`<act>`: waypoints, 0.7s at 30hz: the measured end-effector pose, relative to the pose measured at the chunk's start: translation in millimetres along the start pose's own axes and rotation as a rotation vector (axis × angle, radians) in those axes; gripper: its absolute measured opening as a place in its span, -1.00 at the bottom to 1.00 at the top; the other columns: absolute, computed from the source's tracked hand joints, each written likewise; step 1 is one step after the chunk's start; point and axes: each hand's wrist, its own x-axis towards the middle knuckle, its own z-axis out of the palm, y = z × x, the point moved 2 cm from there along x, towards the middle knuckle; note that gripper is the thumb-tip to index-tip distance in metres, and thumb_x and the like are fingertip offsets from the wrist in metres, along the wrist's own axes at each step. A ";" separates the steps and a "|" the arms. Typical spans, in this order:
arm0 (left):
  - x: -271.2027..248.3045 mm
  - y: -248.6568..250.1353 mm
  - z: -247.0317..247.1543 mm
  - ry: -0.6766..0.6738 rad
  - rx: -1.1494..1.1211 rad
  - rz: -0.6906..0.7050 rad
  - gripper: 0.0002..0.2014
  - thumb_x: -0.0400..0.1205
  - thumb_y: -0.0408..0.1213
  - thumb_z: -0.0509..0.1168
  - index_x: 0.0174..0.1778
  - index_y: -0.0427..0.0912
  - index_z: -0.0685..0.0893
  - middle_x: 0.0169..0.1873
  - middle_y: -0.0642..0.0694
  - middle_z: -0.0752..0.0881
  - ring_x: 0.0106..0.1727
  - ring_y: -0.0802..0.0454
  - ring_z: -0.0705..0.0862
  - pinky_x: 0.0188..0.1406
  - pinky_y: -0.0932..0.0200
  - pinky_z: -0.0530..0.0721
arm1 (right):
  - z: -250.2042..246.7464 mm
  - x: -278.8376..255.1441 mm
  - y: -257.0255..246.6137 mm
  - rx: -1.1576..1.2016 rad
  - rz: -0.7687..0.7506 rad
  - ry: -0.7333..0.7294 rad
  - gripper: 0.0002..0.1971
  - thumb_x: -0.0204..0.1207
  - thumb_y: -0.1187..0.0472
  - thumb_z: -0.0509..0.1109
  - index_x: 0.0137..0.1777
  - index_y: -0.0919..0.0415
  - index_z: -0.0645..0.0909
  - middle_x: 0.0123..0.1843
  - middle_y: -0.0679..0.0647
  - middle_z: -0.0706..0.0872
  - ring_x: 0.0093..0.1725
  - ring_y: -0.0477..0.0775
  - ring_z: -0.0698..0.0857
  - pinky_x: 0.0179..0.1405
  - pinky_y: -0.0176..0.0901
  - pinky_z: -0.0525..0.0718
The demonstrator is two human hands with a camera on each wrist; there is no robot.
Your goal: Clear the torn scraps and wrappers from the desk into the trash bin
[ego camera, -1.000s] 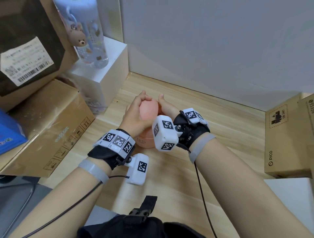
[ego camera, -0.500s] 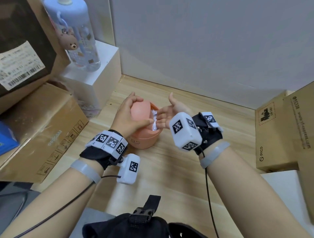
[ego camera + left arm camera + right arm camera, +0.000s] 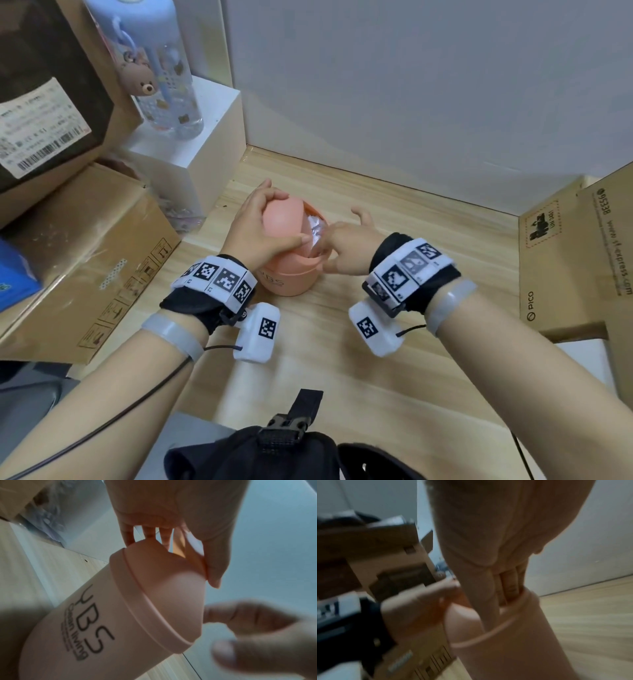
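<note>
The left hand holds the pink trash bin's lid tipped while the right hand's straight fingers push white scraps inside, so the job looks almost done.

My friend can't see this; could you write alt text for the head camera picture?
Left hand holds a pink bin's swing lid tilted open while the right hand's fingers push white scraps inside, on a wooden desk between cardboard boxes.
</note>
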 end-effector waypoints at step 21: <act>17.3 30.2 21.1 0.100 0.335 -0.114 -0.73 0.47 -0.17 0.25 0.09 -0.01 0.53 0.29 -0.09 0.62 0.29 -0.16 0.54 0.20 0.03 0.45 | -75.6 -131.7 31.2 0.710 -0.131 1.168 -0.93 0.44 0.19 0.43 -0.10 0.03 0.70 -0.16 -0.09 0.76 -0.04 -0.16 0.71 0.15 -0.29 0.57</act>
